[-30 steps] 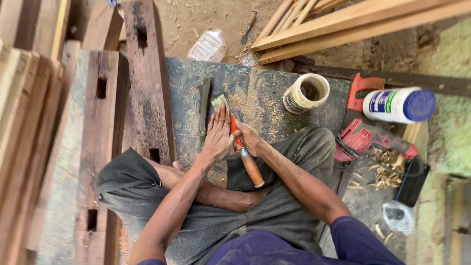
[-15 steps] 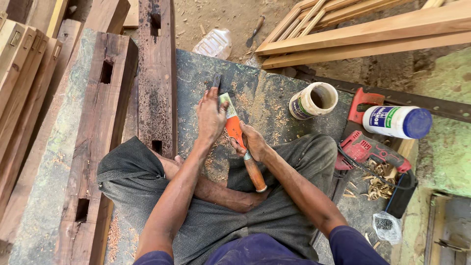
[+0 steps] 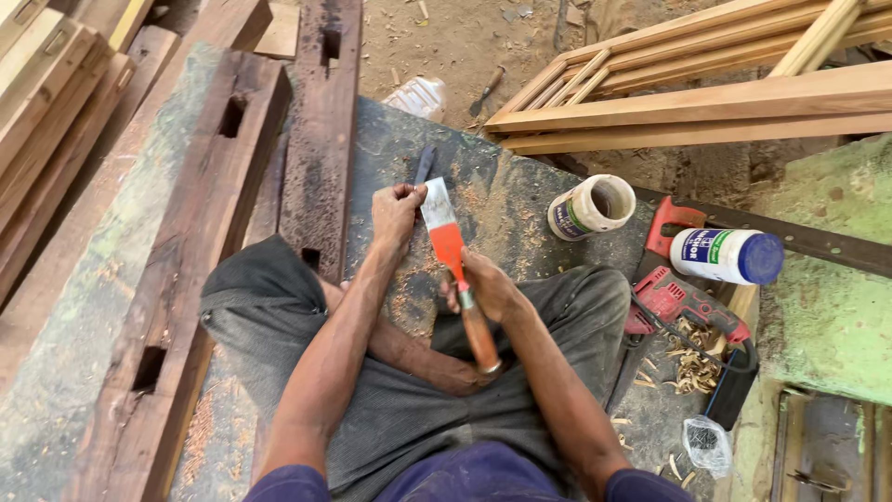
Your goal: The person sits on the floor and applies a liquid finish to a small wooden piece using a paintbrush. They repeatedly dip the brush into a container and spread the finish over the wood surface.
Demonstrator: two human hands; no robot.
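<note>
Right hand: the right hand (image 3: 485,286) is clenched round the chisel (image 3: 457,270) at the neck, where the orange-painted shank meets the brown wooden handle.
Left hand: the left hand (image 3: 398,210) pinches the top of the blade, fingers curled at its upper left edge.
Chisel: tilted, wide steel blade up and away from the person, handle end down over the lap, above the crossed legs in grey trousers (image 3: 400,390).
Surface: a dusty grey slab (image 3: 520,200) lies under the blade, with a thin dark tool (image 3: 423,165) just beyond the left hand.
Left side: two dark mortised beams (image 3: 232,177) run alongside the knee.
Right side: an open white tub (image 3: 592,206), a white bottle with a blue cap (image 3: 727,256) lying flat, a red power drill (image 3: 683,302) and wood shavings (image 3: 692,363).
Far side: pale wooden frames (image 3: 706,93) on the dirt.
</note>
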